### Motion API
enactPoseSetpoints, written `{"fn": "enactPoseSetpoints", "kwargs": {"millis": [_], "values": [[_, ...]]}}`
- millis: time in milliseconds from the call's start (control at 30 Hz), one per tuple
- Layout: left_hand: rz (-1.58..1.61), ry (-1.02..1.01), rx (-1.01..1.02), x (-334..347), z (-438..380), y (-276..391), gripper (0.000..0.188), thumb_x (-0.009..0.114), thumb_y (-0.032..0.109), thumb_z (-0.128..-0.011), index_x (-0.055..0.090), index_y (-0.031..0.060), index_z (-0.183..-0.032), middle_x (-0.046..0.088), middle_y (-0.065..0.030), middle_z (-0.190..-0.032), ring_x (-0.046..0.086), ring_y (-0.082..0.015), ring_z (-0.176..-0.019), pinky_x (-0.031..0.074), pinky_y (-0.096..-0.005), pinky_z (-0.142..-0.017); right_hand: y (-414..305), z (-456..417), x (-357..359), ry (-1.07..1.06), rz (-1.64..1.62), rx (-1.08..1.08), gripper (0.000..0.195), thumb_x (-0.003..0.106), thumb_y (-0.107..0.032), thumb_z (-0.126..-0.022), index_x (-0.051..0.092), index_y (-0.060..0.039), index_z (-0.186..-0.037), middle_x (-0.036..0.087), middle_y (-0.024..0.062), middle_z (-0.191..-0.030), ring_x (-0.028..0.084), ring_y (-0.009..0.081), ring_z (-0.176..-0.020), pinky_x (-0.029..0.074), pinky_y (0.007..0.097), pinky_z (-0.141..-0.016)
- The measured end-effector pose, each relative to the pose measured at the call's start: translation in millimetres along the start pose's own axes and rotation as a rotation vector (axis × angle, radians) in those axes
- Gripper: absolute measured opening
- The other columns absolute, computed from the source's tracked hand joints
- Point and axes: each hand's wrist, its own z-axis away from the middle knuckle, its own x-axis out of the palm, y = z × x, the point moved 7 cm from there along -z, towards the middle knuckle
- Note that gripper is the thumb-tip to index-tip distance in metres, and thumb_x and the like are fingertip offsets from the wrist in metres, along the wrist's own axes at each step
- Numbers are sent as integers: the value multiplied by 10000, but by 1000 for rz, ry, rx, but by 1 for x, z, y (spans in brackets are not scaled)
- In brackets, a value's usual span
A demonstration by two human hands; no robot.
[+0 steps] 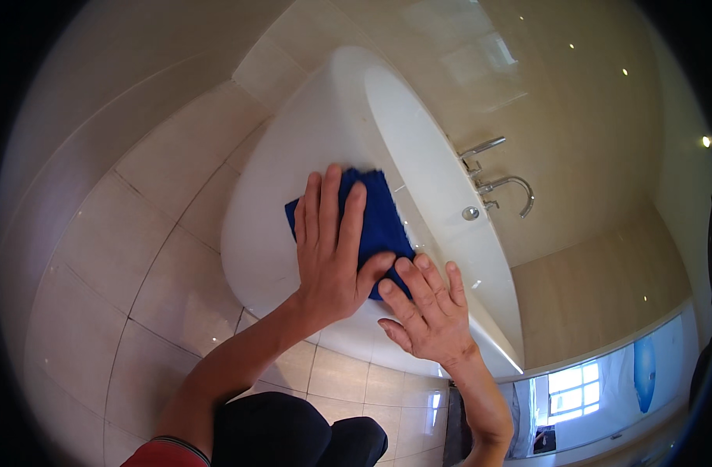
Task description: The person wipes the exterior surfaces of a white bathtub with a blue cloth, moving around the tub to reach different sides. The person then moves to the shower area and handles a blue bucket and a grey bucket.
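Observation:
A dark blue cloth (379, 216) lies spread over the rim and outer side of a white freestanding bathtub (286, 152). My left hand (335, 251) rests flat on the cloth's left part, its fingers pointing away and slightly apart, the thumb near the lower edge. At the cloth's lower right corner, my right hand (429, 309) touches or hovers by it with fingertips, fingers spread; contact is hard to tell. Part of the cloth is hidden beneath my left hand.
A chrome curved spout (522, 190) and a chrome hand shower (484, 147) stand at the tub's far rim. Inside the tub is a round chrome fitting (470, 213). Beige tiled floor (152, 280) lies to the left, and a glossy wall (566, 146) rises behind the tub.

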Motion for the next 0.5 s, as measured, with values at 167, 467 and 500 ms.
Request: {"fn": "enactPoseSetpoints", "kwargs": {"millis": [167, 467, 500], "values": [[19, 36, -44, -1, 28, -8, 816, 473, 547, -1075, 303, -44, -1611, 212, -385, -1666, 231, -600, -1513, 229, -706, -1150, -6, -37, 8, -173, 124, -10, 762, 609, -615, -962, 442, -261, -1616, 437, 11, -1664, 367, 252, -1560, 166, 523, -1301], [38, -10, -157, -10, -18, -44, 813, 535, 438, -1052, 241, -41, -1640, 211, -330, -1692, 225, -544, -1540, 180, -646, -1210, 0, -81, 1, -228, 140, 78, 873, 627, -651, -920, 432, -145, -1604, 397, 53, -1681, 345, 246, -1566, 225, 516, -1272], [66, -9, -159, -9, -26, -45, 803, 530, 424, -1057, 233, -36, -1644, 207, -325, -1696, 221, -541, -1543, 179, -642, -1215, 4, -90, -2, -217, 141, 91, 883, 626, -654, -916, 430, -135, -1602, 391, 58, -1683, 349, 247, -1563, 236, 515, -1266]]}}
